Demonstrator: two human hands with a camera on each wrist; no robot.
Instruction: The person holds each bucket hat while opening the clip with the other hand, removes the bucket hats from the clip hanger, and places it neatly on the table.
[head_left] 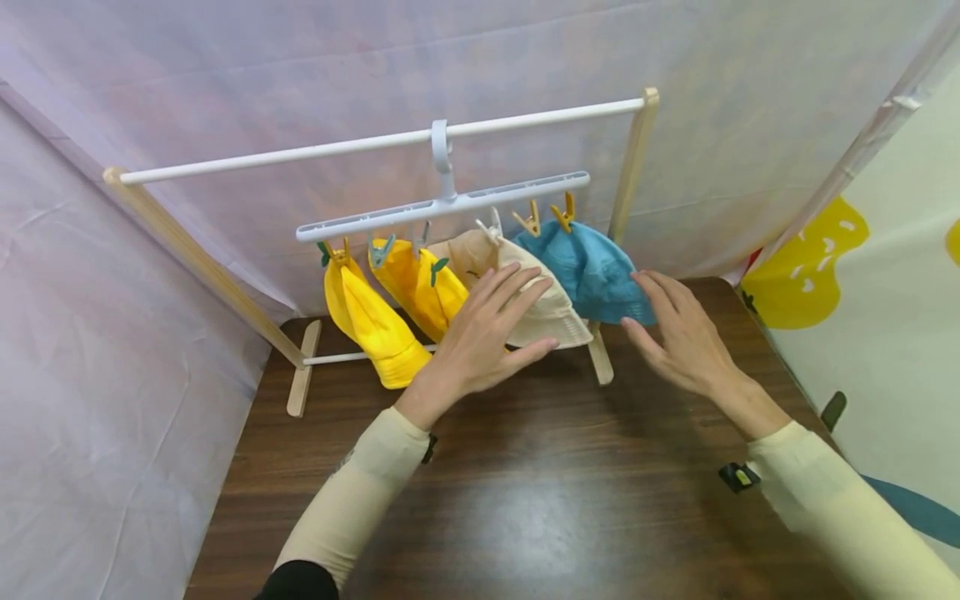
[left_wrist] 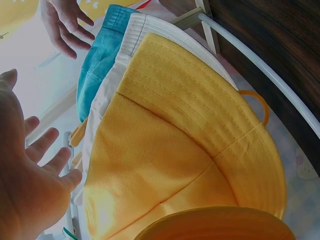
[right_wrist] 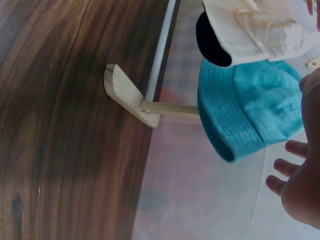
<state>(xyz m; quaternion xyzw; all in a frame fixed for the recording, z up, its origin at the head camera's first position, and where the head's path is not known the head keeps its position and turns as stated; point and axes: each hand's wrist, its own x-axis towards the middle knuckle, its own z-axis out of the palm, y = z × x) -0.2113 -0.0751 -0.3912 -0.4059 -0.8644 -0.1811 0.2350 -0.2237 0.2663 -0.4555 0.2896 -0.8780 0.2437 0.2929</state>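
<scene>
Four bucket hats hang clipped from a pale hanger (head_left: pixel 375 219): a yellow hat (head_left: pixel 371 321) at the left, another yellow hat (head_left: pixel 408 279), a cream hat (head_left: pixel 558 312) and a blue hat (head_left: pixel 596 271). My left hand (head_left: pixel 483 333) is in front of the cream hat in the head view, fingers extended and thumb apart, holding nothing. Beside the blue hat's right edge is my right hand (head_left: pixel 682 337), thumb and fingers apart; whether its fingertips touch the brim I cannot tell. A yellow hat (left_wrist: pixel 165 145) fills much of the left wrist view. The blue hat (right_wrist: pixel 255 105) hangs near my right fingers (right_wrist: pixel 287 167).
The hanger hooks over the white top bar (head_left: pixel 300 154) of a rack with wooden legs (head_left: pixel 198 258). Clothespins (head_left: pixel 564 214) grip the hats. The rack stands on a dark wooden table (head_left: pixel 525 483), before pale cloth (head_left: pixel 525 58). A yellow printed shape (head_left: pixel 813 275) shows at the right.
</scene>
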